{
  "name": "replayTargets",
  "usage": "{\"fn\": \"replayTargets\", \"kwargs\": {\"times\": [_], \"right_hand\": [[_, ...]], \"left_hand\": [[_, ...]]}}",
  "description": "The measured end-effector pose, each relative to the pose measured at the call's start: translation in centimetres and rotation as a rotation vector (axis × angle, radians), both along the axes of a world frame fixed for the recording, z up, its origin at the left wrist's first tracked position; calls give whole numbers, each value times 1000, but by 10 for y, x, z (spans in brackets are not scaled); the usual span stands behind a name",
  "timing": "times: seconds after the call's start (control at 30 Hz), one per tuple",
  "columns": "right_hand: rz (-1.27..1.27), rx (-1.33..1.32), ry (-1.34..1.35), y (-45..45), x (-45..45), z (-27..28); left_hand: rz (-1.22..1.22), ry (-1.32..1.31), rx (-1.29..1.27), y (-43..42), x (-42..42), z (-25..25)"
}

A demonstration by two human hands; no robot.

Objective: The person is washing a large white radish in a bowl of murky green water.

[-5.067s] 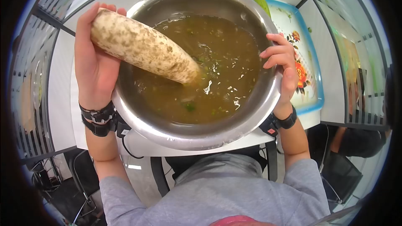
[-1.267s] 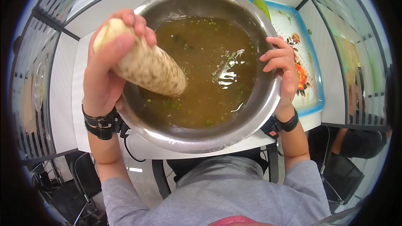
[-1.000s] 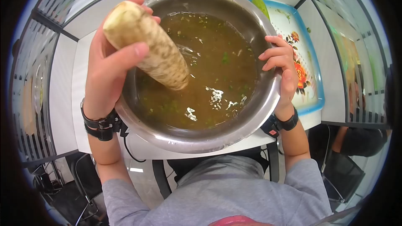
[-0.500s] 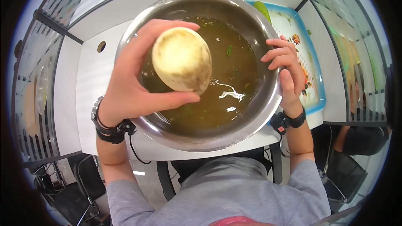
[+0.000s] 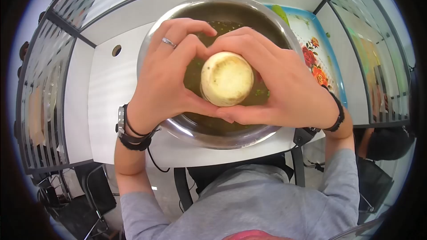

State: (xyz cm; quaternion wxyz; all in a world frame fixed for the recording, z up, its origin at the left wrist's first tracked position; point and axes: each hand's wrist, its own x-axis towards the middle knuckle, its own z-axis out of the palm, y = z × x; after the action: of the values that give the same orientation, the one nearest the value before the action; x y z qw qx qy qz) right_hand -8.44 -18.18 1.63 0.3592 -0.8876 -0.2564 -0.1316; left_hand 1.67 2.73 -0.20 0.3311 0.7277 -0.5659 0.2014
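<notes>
A pale cream root vegetable (image 5: 227, 79) with a round, yellowish end and faint brown marks is held over a wide metal basin (image 5: 213, 141); its exact kind is unclear. My left hand (image 5: 171, 71) curls round its left side, with a ring on one finger. Round the other side closes my right hand (image 5: 280, 78). The thumbs meet below the vegetable and the fingers come together above it. Brownish water (image 5: 194, 73) with green bits lies in the basin, partly hidden by my hands.
A blue-rimmed tray with painted flowers (image 5: 318, 74) stands right of the basin, with a green vegetable (image 5: 280, 13) at its far end. Low partitions surround the white table (image 5: 111, 102), which has a round cable hole (image 5: 116, 50). A chair (image 5: 91, 191) stands at lower left.
My right hand has left the basin's right rim and joined my left on the vegetable. The vegetable has moved right and farther from the camera, its round end now facing up.
</notes>
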Motion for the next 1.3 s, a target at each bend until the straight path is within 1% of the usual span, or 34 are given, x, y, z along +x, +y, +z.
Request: {"fn": "replayTargets", "kwargs": {"times": [0.03, 0.07, 0.1, 0.17, 0.2, 0.23, 0.3, 0.33, 0.4, 0.5, 0.53, 0.6, 0.63, 0.7, 0.77, 0.83, 0.97, 1.03, 1.07, 1.1, 1.2, 1.3], "right_hand": [[12, 24, -24, 0, 1, -2], [-12, 35, 68, -1, -2, 1], [-13, 34, 68, -5, -5, 0], [-162, 137, 144, -12, -10, -4], [-199, 278, 197, -15, -13, -6], [-196, 275, 201, -22, -14, -11], [-315, 312, 57, -41, -17, -29], [-312, 308, 56, -47, -20, -35], [-312, 371, 7, -55, -30, -45], [-233, 226, -141, -55, -43, -45], [-235, 226, -142, -55, -44, -42], [-40, 37, -253, -51, -45, -32], [18, 54, -292, -41, -43, -28], [49, 1, -236, -31, -44, -21], [36, -26, -216, -19, -44, -17], [21, -52, -190, -11, -43, -15], [15, -98, -162, -2, -28, -15], [-55, -174, -168, 0, -21, -22], [-59, -196, -96, 0, -17, -22], [-60, -196, -97, 0, -14, -24], [-181, -84, -84, -2, -6, -24], [-232, -76, -51, -15, 3, -16]], "left_hand": [[-12, -10, -7, 1, 0, 1], [21, -19, -10, 2, -1, 1], [21, -18, -12, 4, 0, 2], [-65, 71, -80, 9, 5, 3], [-122, 107, -107, 11, 10, -1], [-119, 110, -109, 10, 11, -5], [19, 149, -216, 5, 10, -10], [54, 139, -255, 1, 7, -9], [56, 145, -250, 1, 7, -8], [61, 148, -220, 3, 5, -5], [65, 142, -201, 3, 4, -5], [72, 154, -204, 4, 3, -6], [82, 166, -206, 5, 3, -6], [82, 182, -206, 5, 2, -6], [82, 196, -208, 4, 2, -5], [79, 265, -216, 4, 0, -5], [56, 262, -228, 4, 1, -6], [66, 210, -236, 3, 2, -5], [66, 210, -236, 3, 3, -6], [58, 203, -254, 3, 5, -6], [48, 187, -281, 4, 10, -10], [51, 201, -302, 4, 10, -11]]}}
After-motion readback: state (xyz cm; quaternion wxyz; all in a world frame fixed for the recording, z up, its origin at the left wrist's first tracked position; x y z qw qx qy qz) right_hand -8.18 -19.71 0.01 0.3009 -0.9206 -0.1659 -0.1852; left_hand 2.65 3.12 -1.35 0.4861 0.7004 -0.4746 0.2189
